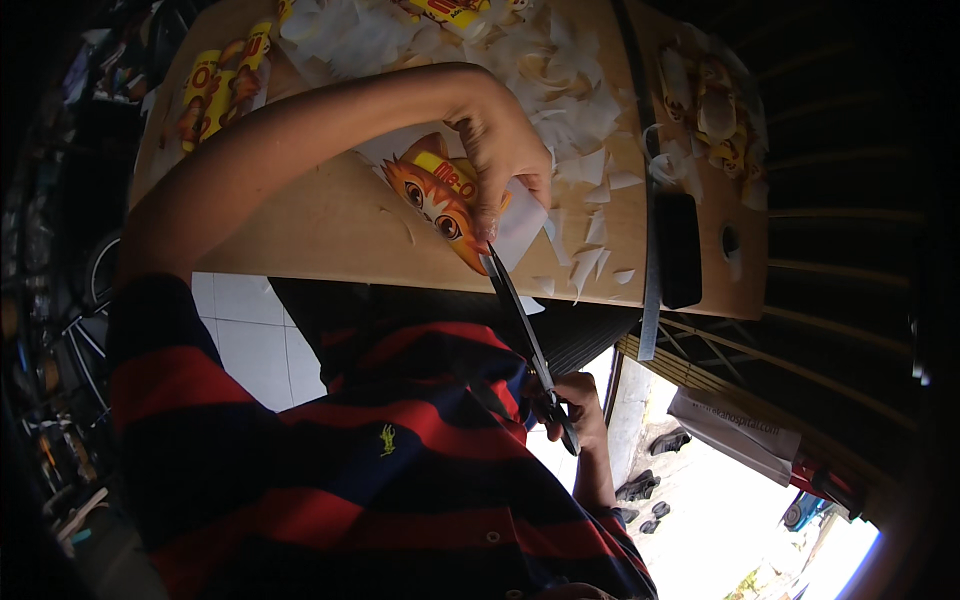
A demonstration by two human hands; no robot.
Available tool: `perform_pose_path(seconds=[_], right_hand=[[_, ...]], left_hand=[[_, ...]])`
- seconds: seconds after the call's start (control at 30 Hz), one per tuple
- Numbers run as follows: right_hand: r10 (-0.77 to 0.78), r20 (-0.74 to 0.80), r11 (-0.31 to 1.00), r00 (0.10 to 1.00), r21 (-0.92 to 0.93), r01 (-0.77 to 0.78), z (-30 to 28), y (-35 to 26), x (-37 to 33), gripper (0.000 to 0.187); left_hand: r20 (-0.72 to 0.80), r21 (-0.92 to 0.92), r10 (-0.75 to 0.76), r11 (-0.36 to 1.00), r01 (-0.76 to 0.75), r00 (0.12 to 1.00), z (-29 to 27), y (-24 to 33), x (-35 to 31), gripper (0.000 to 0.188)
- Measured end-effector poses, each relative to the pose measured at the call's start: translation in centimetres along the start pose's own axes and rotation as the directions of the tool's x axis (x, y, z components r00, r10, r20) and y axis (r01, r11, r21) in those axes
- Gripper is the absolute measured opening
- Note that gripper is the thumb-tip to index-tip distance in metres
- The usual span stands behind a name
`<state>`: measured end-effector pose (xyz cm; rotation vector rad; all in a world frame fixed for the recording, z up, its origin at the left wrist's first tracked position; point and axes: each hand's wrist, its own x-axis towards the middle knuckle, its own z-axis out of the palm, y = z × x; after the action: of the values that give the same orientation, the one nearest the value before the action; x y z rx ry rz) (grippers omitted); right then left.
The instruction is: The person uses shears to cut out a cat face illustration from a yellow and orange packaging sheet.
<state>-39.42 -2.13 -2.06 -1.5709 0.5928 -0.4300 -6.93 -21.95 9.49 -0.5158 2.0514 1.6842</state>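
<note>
While left fingers (487, 204) pinch orange cat-printed paper (422, 192), presumably steadying it, right fingers (573, 387) seemingly grip dark metal scissors (527, 327) at its edge.

Your view is mostly dim; the strongest light sits at lower right, where the ground (715, 530) outside is blown out to white, with a violet-blue fringe at that corner. The tiles (245, 300) catch a paler light, while your shirt (330, 510) sinks into shadow along its dark stripes. Near the middle, your scissors (522, 315) and the cutout (425, 200) look fairly crisp. Fisheye distortion bows the table (300, 230) and your surroundings, and the rim fades to black. The clutter (50, 420) at far left is murky, perhaps out of focus too.
</note>
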Motion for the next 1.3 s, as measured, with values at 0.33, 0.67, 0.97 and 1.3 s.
perform_pose_path(seconds=[0.33,0.67,0.97,1.3], right_hand=[[0.012,-0.118,0.985,0.993,0.172,0.009,0.8,-1.8,1.9,0.078],[-0.013,-0.137,0.963,0.99,0.264,0.049,1.2,-1.4,4.3,0.074],[-0.173,-0.08,0.981,0.982,0.077,0.179,1.8,-3.9,7.0,0.074],[-0.223,-0.084,0.975,0.971,-0.043,0.22,0.9,-5.1,8.8,0.079]], left_hand=[[-0.529,0.156,0.131,0.986,-0.055,0.838,0.9,0.3,0.2,0.05],[-0.78,-0.369,-0.624,0.517,-0.772,-0.045,20.6,2.8,6.4,0.027],[-0.742,-0.229,-0.648,-0.002,-0.974,0.175,17.8,1.6,6.1,0.056],[-0.81,0.106,-0.556,0.172,-0.979,-0.186,14.7,-0.5,0.6,0.045]])
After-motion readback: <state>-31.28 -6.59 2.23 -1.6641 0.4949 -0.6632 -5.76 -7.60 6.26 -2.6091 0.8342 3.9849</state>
